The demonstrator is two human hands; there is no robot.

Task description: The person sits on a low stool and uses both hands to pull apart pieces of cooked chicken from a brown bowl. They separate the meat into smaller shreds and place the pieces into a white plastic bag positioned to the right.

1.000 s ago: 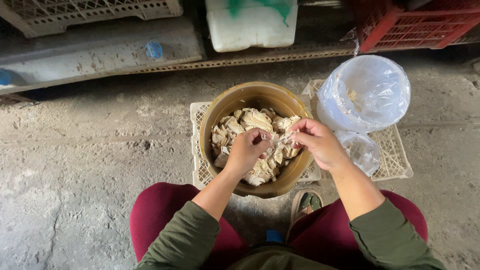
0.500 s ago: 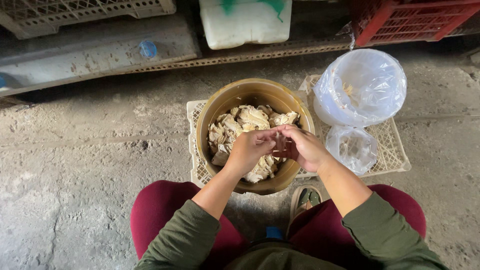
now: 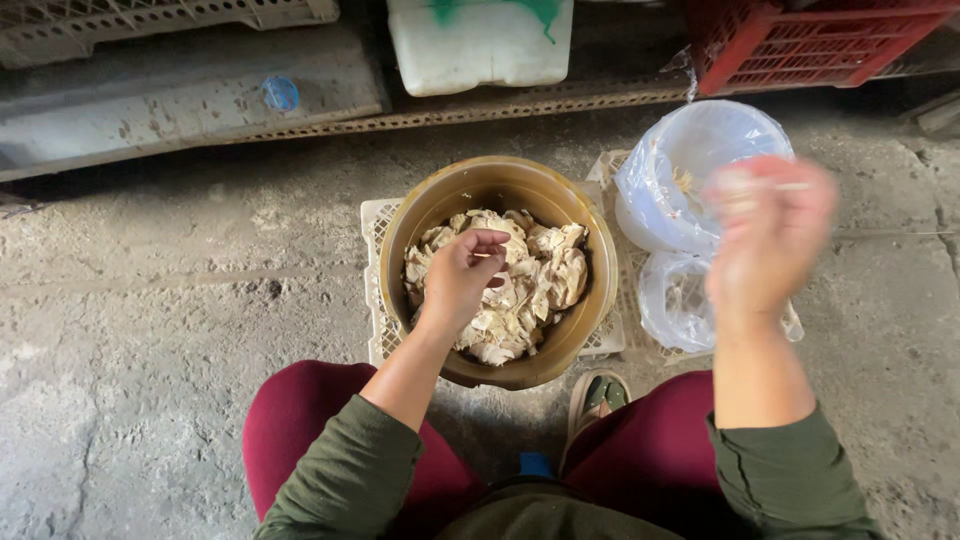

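1. The left hand (image 3: 462,275) was over the brown round bowl (image 3: 497,183), with the fingers curled loosely and the fingertips close together above the pale pieces (image 3: 540,275).
2. I could not tell if this hand pinched a piece or only touched the heap.
3. The pale, flat, irregular pieces filled the bowl, which stood on a white plastic crate (image 3: 375,260) on the concrete floor (image 3: 160,330).
4. The right hand (image 3: 768,235) was raised above the clear plastic bags (image 3: 690,170), to the right of the bowl. It was very blurred, so I could not tell if it was wide, narrow or holding something.
5. The bags lay on a second white crate, just beside the bowl.
6. At the far edge there were a white container (image 3: 480,45) and a red crate (image 3: 810,40).
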